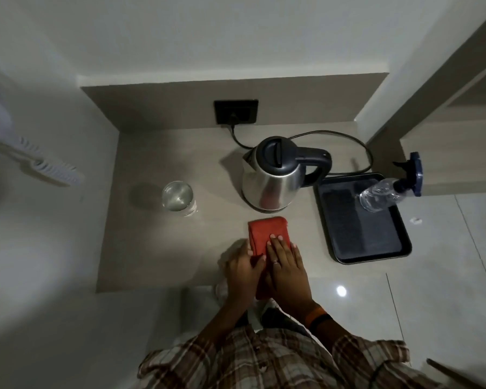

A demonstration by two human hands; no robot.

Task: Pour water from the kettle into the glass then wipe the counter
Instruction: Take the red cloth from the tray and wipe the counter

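Note:
A steel kettle (270,181) with a dark lid and handle stands upright at the back middle of the beige counter (152,248), its cord plugged into a wall socket. A clear glass (178,198) holding water stands to its left. A folded red cloth (267,234) lies flat near the counter's front edge, in front of the kettle. My left hand (243,272) grips the cloth's near left edge. My right hand (288,266) lies flat on top of the cloth, fingers spread, pressing it down.
A dark tray (376,248) sits at the counter's right end with a clear spray bottle (385,192) lying on its far corner. The black socket (235,112) is on the backsplash. Glossy floor tiles lie to the right; a wall is on the left.

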